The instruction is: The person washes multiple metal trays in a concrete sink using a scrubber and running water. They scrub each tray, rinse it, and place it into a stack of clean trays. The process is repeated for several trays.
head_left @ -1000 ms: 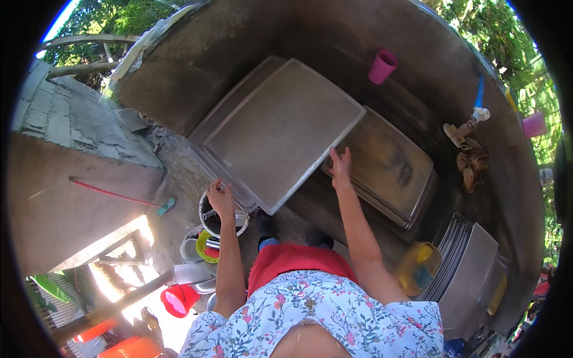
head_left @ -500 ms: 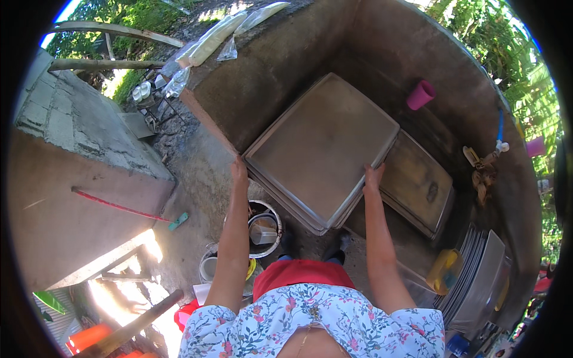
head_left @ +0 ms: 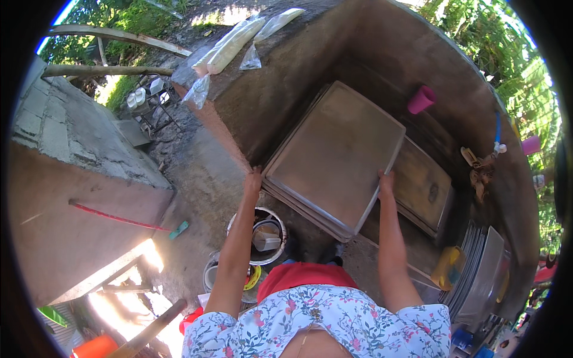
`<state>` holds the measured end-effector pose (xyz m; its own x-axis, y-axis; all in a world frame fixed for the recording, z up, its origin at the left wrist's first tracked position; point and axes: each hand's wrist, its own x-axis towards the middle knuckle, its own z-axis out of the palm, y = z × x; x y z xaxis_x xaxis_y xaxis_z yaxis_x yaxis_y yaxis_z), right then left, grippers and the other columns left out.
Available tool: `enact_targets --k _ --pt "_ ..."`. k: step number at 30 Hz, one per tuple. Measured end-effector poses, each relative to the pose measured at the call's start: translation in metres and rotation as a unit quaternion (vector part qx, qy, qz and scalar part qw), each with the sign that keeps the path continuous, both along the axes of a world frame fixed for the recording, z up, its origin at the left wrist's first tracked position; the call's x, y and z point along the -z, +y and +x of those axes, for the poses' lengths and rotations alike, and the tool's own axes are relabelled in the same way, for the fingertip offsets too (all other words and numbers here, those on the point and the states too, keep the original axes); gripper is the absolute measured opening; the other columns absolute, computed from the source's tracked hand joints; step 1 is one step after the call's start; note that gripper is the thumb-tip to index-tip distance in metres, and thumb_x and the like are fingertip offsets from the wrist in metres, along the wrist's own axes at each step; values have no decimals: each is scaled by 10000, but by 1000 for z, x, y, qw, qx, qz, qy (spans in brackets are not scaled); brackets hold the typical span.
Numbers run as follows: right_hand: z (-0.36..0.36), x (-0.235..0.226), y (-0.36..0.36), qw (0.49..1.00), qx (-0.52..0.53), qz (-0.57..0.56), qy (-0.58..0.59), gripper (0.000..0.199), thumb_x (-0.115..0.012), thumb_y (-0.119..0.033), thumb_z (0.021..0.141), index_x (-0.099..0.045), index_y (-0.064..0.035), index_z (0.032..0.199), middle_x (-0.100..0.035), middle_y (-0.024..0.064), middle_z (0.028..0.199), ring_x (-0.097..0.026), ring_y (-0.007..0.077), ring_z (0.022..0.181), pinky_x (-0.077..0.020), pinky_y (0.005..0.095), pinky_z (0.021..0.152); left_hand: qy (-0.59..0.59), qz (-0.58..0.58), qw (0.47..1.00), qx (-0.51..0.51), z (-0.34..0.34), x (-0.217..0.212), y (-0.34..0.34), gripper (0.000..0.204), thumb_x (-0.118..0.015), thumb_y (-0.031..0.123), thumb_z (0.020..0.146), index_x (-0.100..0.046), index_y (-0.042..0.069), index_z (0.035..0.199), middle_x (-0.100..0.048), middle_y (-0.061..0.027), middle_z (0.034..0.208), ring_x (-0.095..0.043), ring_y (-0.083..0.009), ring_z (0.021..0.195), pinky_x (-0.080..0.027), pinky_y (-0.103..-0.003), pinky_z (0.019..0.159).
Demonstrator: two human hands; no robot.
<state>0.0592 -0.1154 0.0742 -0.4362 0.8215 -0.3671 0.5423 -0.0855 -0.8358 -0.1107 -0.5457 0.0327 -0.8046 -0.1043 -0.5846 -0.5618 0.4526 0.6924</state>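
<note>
A stack of large, flat metal baking trays (head_left: 340, 161) lies tilted in front of me, inside a concrete basin. My left hand (head_left: 253, 177) is closed on the stack's left corner, close to the basin wall's end. On the right edge, my right hand (head_left: 386, 182) grips the rim, its fingers partly hidden beneath. Several tray edges show under the top one, which is bare and brownish grey. A second, lower stack of trays (head_left: 427, 182) lies just right of my right hand.
The concrete basin wall (head_left: 268, 83) carries filled clear plastic bags (head_left: 233, 48). A pink cup (head_left: 421, 99) sits at the back, with a blue pipe (head_left: 498, 128) farther right. Upright trays (head_left: 471, 268) and a yellow container (head_left: 447, 268) stand low right. A bucket (head_left: 277, 253) stands by my feet.
The tray stack has shifted a little to the right, with both hands still on it. The view has also moved slightly.
</note>
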Motion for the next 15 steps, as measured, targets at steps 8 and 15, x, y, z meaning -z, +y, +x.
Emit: enact_targets --k 8,15 --pt "4 3 5 999 20 3 36 532 -557 -152 880 -316 -44 1342 -473 176 1267 -465 300 1163 -380 402 956 -119 357 922 -90 31 3 -6 416 -427 380 927 -528 30 1129 -630 -101 939 -650 -235 782 -546 -372 591" --pt "24 -30 1 999 -26 -12 41 606 -538 -197 889 -234 -57 1395 -485 184 1281 -488 312 1161 -374 388 971 -187 291 938 18 71 -21 -4 484 -416 460 917 -579 44 1105 -648 -87 916 -642 -186 746 -536 -312 610"
